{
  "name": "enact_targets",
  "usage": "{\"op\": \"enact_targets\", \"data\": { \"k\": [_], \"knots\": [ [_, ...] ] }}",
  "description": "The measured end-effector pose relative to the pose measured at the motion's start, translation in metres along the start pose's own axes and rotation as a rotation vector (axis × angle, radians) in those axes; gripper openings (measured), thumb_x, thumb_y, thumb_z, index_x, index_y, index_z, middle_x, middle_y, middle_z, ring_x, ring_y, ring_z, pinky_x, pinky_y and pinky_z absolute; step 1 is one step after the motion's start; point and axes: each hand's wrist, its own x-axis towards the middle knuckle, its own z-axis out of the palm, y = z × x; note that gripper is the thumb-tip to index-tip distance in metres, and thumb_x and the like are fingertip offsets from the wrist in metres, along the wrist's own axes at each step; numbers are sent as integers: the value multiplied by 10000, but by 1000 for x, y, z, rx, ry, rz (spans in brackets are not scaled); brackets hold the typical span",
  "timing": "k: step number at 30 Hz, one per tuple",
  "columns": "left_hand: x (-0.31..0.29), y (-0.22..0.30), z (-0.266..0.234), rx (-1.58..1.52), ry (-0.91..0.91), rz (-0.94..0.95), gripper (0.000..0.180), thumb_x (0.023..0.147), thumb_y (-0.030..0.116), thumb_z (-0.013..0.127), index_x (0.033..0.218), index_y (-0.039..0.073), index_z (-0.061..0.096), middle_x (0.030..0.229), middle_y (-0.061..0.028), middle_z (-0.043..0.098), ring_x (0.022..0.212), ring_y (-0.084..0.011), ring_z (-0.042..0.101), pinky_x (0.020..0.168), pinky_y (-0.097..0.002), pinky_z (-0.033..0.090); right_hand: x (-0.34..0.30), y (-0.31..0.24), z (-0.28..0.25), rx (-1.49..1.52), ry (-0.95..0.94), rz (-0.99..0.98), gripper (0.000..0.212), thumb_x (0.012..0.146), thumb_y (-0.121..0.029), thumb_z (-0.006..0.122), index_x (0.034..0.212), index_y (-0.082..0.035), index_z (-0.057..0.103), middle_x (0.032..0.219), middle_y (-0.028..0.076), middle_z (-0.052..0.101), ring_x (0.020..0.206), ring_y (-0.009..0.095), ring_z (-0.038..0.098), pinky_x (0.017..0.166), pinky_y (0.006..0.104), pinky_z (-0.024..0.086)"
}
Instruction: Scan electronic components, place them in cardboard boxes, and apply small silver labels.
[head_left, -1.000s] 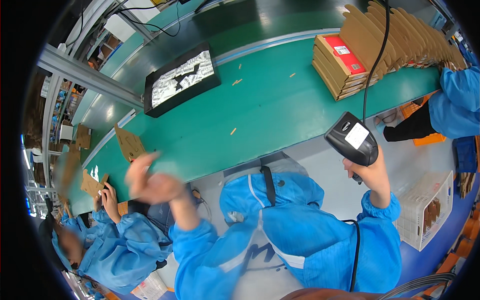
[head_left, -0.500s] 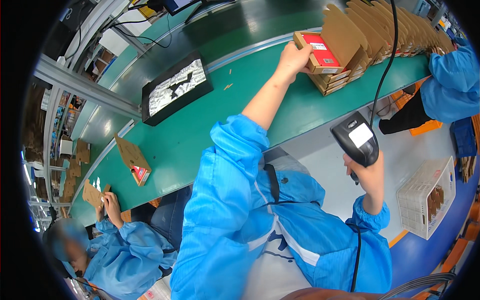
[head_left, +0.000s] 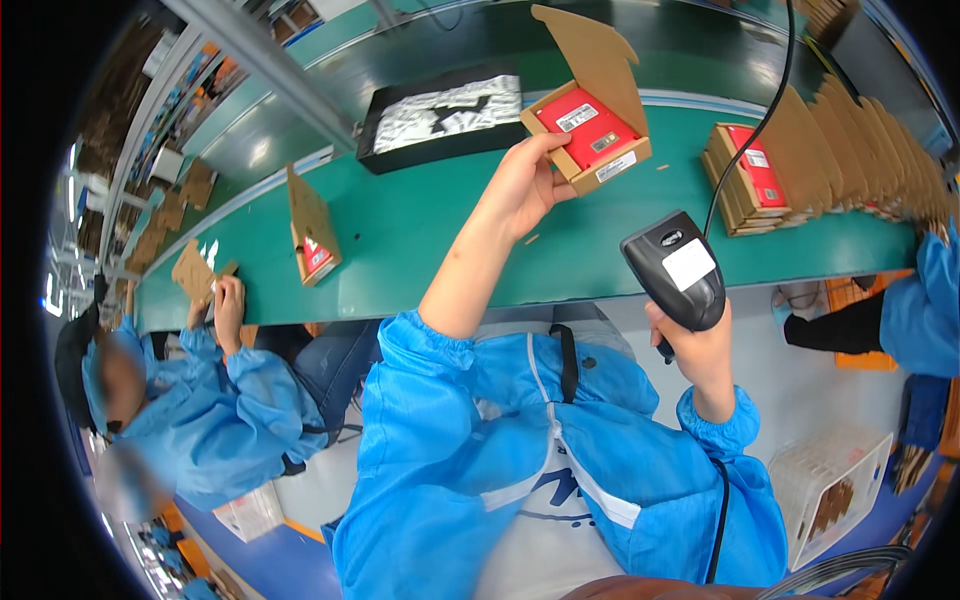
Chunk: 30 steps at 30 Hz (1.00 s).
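Box (head_left: pixel 590 183) is being held above the bench (head_left: pixel 400 230), left hand (head_left: pixel 525 188) gripping its near-left edge, presumably leaving the label (head_left: pixel 577 118) uncovered; right hand (head_left: pixel 697 350) is gripping the scanner (head_left: pixel 672 262) by its handle, apparently keeping its head unobstructed.

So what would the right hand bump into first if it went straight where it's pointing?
Probably the box in the left hand: the right hand points its scanner roughly that way. Depth is unclear, though, so it might pass under or beside the box.
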Motion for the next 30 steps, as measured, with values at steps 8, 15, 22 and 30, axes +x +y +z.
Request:
{"op": "enact_targets", "data": {
  "k": [8,15,22,30],
  "knots": [
    [-25,-7,-30,354,317,268,457,854,142,574,1180,26,276,1087,-160,520,953,-229,588,742,-373,537,7,-53,-15,-577,-352,-346,479,611,-104,728,1032,46,557,817,153,647,754,271,663,680,307,492],
    [-21,-41,-61,577,343,663,433,812,78,610,1114,-3,310,988,-195,599,909,-211,615,772,-317,501,74,-118,12,-485,-409,214,356,792,-302,645,930,22,589,521,29,509,394,109,523,388,228,418],
    [-28,-49,-72,563,347,421,447,811,101,622,1111,-13,311,985,-201,603,906,-227,623,740,-316,515,91,-125,28,-621,-475,265,399,821,-356,603,925,29,592,511,31,514,406,119,560,395,218,445],
    [-20,-5,-74,1072,376,208,625,756,384,669,1069,-64,367,824,-197,631,793,-272,648,636,-347,523,92,-144,27,-568,-397,161,371,795,-287,650,999,15,579,554,37,519,394,100,503,382,218,403]
  ]
}}
